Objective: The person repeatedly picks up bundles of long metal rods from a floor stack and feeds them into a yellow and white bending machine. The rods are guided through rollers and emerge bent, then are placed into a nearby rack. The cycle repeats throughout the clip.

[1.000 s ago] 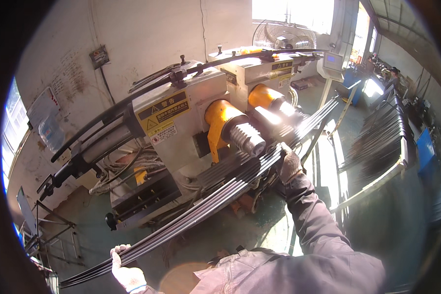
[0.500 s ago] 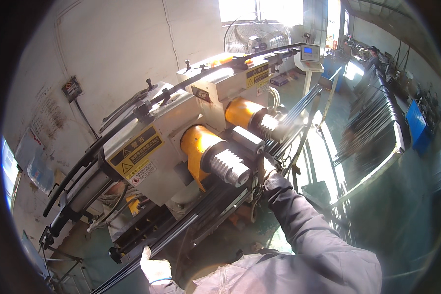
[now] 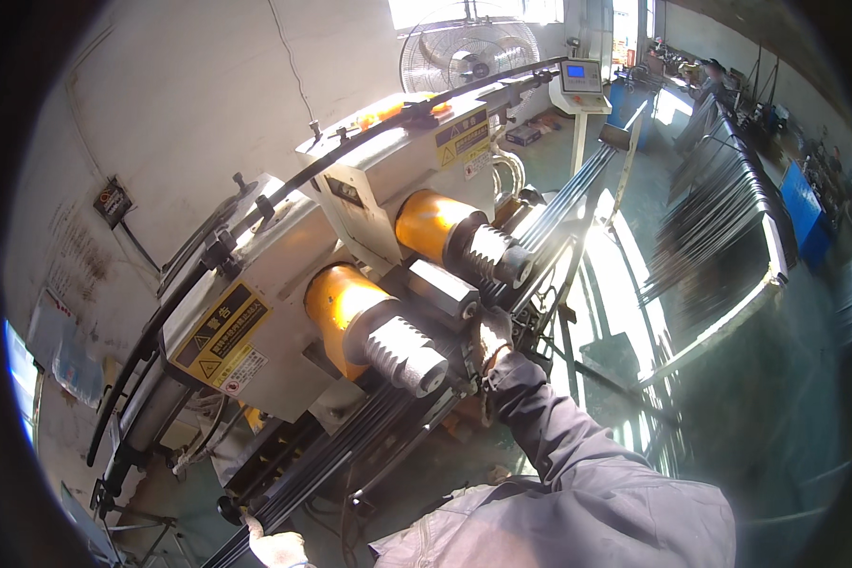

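My left hand (image 3: 276, 547), in a pale glove, is at the lower edge beside a bundle of long dark metal rods (image 3: 336, 454). Its thumb reaches over the rods near a black knob (image 3: 228, 509); the other fingers look curled under, partly hidden. My right hand (image 3: 493, 337), also gloved, is closed next to the near end of a hexagonal metal block (image 3: 442, 289). What it grips is hidden. On either side of that block, a grooved metal roller (image 3: 405, 356) and a second grooved roller (image 3: 502, 257) stick out of orange housings.
The big pale machine (image 3: 246, 312) carries a curved black bar. Beyond it stand a control box (image 3: 580, 76) with a lit screen and a large fan (image 3: 468, 66). At right, a rack (image 3: 772, 237) holds many thin rods. A person (image 3: 713, 80) is far off.
The whole view has shifted, so the machine appears further left and lower. My left hand has come closer to the black knob. My right hand stays by the hexagonal block.
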`<state>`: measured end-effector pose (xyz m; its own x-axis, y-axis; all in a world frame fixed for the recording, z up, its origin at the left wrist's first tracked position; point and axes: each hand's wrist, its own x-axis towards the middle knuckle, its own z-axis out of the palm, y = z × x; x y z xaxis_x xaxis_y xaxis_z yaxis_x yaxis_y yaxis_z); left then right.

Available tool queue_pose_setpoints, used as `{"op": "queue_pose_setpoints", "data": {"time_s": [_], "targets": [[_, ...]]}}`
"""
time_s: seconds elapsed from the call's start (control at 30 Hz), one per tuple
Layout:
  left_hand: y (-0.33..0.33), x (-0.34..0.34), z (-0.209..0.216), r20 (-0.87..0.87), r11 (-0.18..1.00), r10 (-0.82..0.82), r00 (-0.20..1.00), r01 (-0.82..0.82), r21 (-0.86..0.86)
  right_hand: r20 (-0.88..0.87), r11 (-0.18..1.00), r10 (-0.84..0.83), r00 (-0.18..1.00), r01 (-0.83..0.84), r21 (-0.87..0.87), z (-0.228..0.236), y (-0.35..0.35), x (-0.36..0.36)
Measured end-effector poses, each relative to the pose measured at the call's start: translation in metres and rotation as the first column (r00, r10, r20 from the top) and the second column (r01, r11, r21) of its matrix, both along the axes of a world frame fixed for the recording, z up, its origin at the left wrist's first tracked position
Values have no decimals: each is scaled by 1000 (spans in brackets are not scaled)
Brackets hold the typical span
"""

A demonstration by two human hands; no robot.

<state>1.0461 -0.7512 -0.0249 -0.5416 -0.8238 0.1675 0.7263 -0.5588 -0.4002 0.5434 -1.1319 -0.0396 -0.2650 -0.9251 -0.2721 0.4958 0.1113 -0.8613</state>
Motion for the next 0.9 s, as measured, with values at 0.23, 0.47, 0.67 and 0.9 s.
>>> {"op": "queue_pose_setpoints", "data": {"time_s": [0.23, 0.47, 0.67, 0.9], "targets": [[-10, -1, -29, 252, 910, 259, 933, -323, 260, -829, 993, -51, 557, -61, -103, -11, -7, -5], [-61, -105, -6, 973, 713, -8, 231, -680, 168, -711, 980, 155, 686, -198, 23, -69, -29, -5], [-51, -98, -2, 946, 548, 80, 315, -806, 222, -472, 975, -62, 879, -47, -217, -73, 16, -20], [-18, -75, -14, 932, 368, -48, -359, -874, -318, -918, 919, -174, 357, -275, -281, -45, 109, -87]]}}
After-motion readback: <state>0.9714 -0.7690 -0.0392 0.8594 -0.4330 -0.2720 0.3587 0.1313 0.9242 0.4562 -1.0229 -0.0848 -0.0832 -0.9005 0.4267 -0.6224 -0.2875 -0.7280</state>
